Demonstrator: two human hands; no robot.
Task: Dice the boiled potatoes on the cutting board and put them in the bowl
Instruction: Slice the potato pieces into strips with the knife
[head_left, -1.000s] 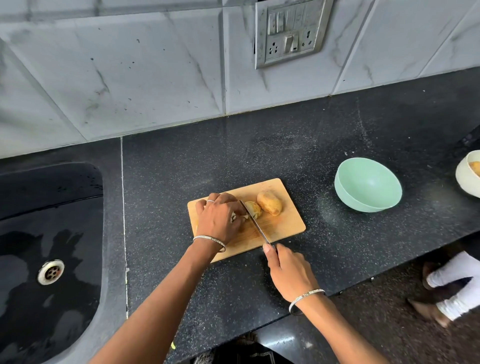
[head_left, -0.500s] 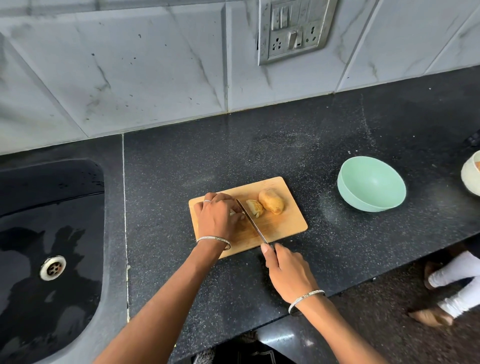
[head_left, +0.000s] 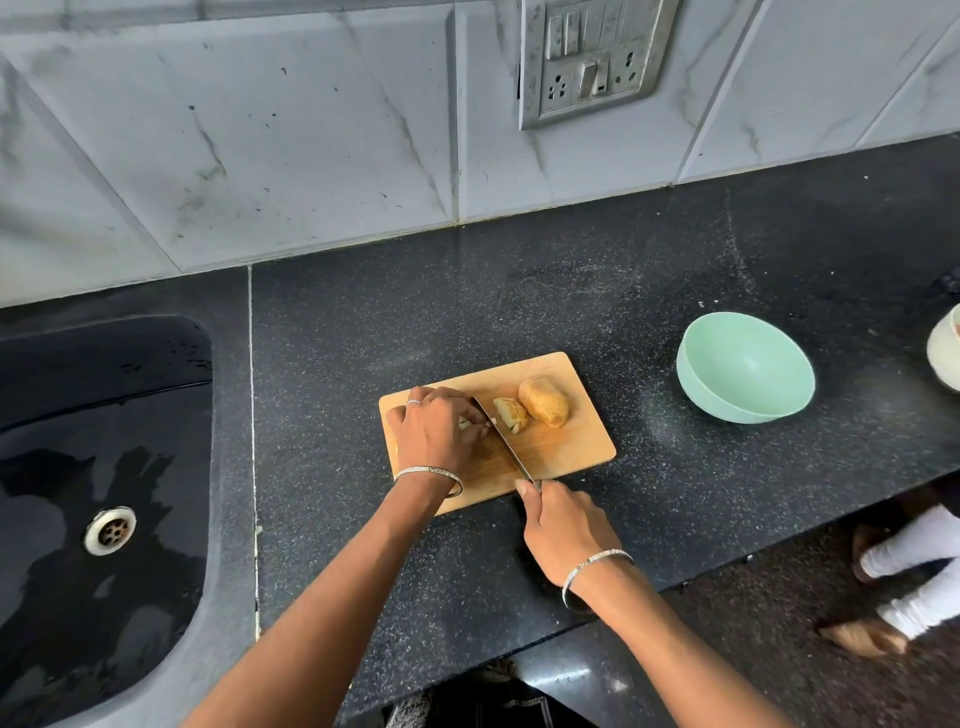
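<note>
As left hand holds potato piece, knife sits beside grip.

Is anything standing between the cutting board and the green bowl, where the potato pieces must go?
Nothing visible does; only black counter separates the cutting board from the green bowl.

Whole potato, cut piece on wooden board, empty mint bowl

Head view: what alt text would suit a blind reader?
A right hand cuts potato with a knife on a board while the left hand steadies it. A green bowl stands to the right, a sink left.
</note>
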